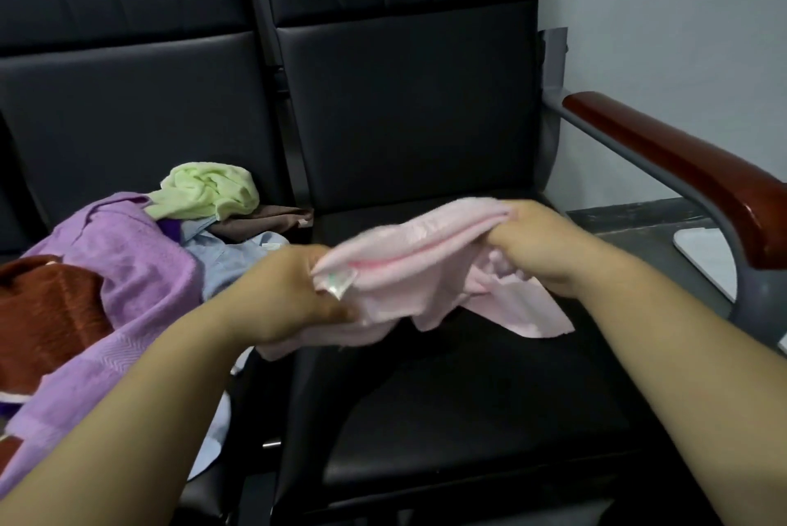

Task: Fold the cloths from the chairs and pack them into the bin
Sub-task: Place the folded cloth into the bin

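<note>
Right chair: the black seat [468, 419] lies under both hands and serves as a flat place to fold; its wooden armrest [681, 167] is off to the right.
Left chair: its seat carries the unfolded pile, with a purple towel [127, 270] largest, a rust towel [47, 304] at the left edge, a pale blue cloth [230, 257] and a brown cloth [264, 219] behind it, and a green cloth [208, 191] bunched on top.
Bin: not in view, so where to pack cannot be told.
Pink cloth: the pink cloth [417, 265] hangs stretched between the two hands above the right seat, partly doubled along its top edge, with loose corners drooping below.
Step in hand: likely opening and squaring this cloth for its first fold.
Right hand: the right hand [549, 244] has its fingers curled round the cloth's right end.
Left hand: the left hand [294, 291] pinches the left end at the corner.
Tag: a small label [338, 285] shows at that left corner.
Doing it well: pull both ends taut and level, let the drooping corners fall straight, match edges before creasing, then lay it on the seat to press flat.
</note>
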A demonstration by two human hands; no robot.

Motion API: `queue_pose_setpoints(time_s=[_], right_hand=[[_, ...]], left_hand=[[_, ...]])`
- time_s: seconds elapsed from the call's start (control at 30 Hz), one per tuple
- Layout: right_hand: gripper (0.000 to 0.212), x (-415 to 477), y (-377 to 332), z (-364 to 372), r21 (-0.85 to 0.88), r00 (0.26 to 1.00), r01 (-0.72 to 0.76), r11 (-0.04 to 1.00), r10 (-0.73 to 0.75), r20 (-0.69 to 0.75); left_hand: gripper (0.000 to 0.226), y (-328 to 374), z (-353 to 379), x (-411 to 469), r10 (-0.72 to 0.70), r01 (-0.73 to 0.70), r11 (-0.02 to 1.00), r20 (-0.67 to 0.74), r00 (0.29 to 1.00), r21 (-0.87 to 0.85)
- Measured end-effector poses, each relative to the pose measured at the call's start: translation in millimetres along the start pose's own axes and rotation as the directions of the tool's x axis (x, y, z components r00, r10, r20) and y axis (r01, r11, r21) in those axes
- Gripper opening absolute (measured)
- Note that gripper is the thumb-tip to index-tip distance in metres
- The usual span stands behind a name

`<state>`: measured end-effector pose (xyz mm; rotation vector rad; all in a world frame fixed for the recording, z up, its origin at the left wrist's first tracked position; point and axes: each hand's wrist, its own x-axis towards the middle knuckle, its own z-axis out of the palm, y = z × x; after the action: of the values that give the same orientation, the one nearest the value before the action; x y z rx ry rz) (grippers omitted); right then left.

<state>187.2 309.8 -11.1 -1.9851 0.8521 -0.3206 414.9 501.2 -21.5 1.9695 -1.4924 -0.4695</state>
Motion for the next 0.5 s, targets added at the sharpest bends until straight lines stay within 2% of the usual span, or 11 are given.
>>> queue_pose_setpoints(time_s=[0.03,0.07,0.13,0.17,0.23,0.27,0.3,0.33,0.4,0.47,0.5], right_hand=[[0.027,-4,-3,-2,0.203,1.0,0.005,0.979,-0.009,0.019],[0.028,-6,-5,-4,0.386,0.997,0.024,0.922,-0.052,0.063],[0.032,-14,-11,-5,0.551,0.972,0.04,0.834,-0.16,0.172],[0.038,-15,-11,-4,0.479,0.963,0.045,0.876,-0.166,0.212],[0.034,-12,-8,-2,-0.011,0.967,0.116,0.993,-0.111,0.228],[0.022,-10,-6,0,-0.25,0.978,0.123,0.96,-0.074,0.197],[0.01,-9,-7,4,-0.372,0.988,0.101,0.923,-0.048,0.149],[0.009,-7,-5,5,-0.369,0.995,0.068,0.927,-0.038,0.088],[0.024,-3,-1,5,-0.066,1.0,-0.005,0.998,0.003,-0.024],[0.027,-6,-4,4,0.29,1.0,-0.011,0.957,0.01,0.005],[0.024,-7,-5,2,0.421,0.998,0.008,0.907,-0.032,0.051]], left_hand=[[0.022,-2,0,0,-0.014,0.015,0.994,-0.012,1.0,0.106],[0.017,-5,2,0,-0.023,0.027,0.996,-0.052,0.998,0.084],[0.019,-4,5,0,-0.049,0.02,0.978,-0.132,0.99,-0.209],[0.023,0,4,0,-0.07,-0.001,0.922,-0.171,0.983,-0.386],[0.025,8,2,-1,-0.094,-0.051,0.788,-0.202,0.975,-0.613],[0.026,11,1,-1,-0.069,-0.072,0.771,-0.195,0.978,-0.633],[0.03,14,-1,-2,-0.025,-0.085,0.796,-0.173,0.985,-0.6],[0.031,14,-2,-3,0.012,-0.086,0.842,-0.142,0.99,-0.533],[0.029,11,-1,-5,0.029,-0.036,0.958,-0.032,0.999,-0.283],[0.023,5,3,-5,-0.035,0.035,0.999,0.024,0.999,-0.006],[0.018,2,4,-4,-0.068,0.068,0.997,-0.006,0.998,0.032]])
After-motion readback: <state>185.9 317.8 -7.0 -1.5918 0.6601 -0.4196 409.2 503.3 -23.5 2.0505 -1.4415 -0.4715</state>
